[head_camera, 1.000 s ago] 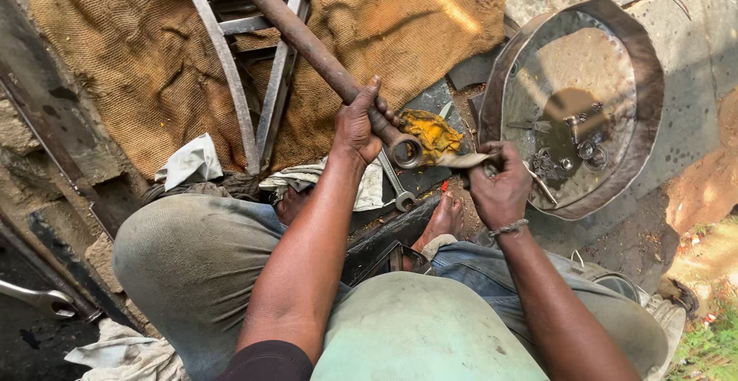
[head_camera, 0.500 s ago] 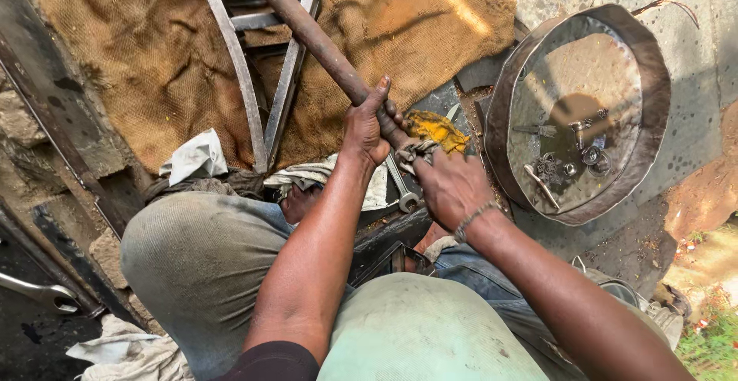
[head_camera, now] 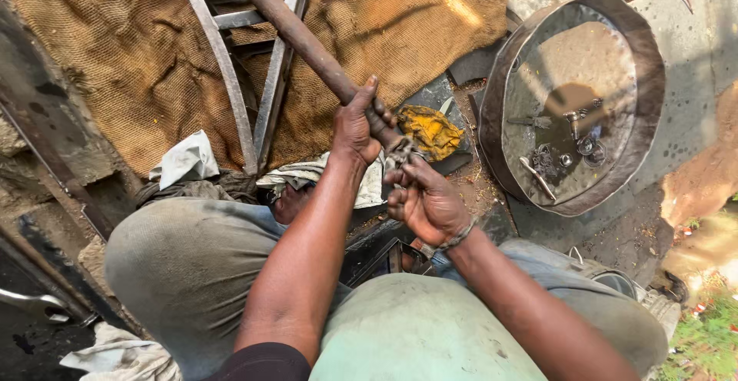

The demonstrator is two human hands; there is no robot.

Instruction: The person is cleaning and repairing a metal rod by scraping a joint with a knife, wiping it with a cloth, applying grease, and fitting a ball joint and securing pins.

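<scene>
A long rusty metal rod (head_camera: 296, 35) slants down from the top middle toward me. My left hand (head_camera: 355, 126) is wrapped around its lower part. My right hand (head_camera: 423, 199) is closed on the rod's greasy end fitting (head_camera: 400, 150), just below the left hand; what exactly the fingers grip is partly hidden. A yellow rag (head_camera: 430, 129) lies right behind the two hands. My knees in grey trousers fill the bottom of the view.
A round metal pan (head_camera: 646, 81) with small parts and dirty liquid sits at the right. Brown burlap (head_camera: 115, 58) covers the ground at the top, with a grey metal frame (head_camera: 223, 66) on it. White cloths (head_camera: 184, 162) lie by my left knee.
My right hand moved left from beside the pan onto the rod's end, just under my left hand. The left hand kept its grip on the rod.
</scene>
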